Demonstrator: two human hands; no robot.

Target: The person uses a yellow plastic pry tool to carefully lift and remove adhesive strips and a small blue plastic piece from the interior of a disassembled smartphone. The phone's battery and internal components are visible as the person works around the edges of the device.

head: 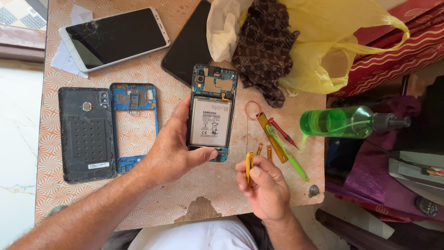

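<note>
My left hand (172, 149) grips an opened phone (211, 111) by its lower left edge, back side up, showing a white battery and a blue circuit board at the top. My right hand (264, 185) is closed on a small yellow flat part (249, 165), held upright just below and right of the phone. Both hover over a table with an orange patterned cloth (138, 194).
A dark back cover (86, 134) and a blue mid frame (134, 125) lie left. A white phone (113, 38) and a black screen (189, 44) lie at the top. Small tools (282, 139), a green spray bottle (342, 121), brown cloth (266, 46), yellow bag (323, 41) sit right.
</note>
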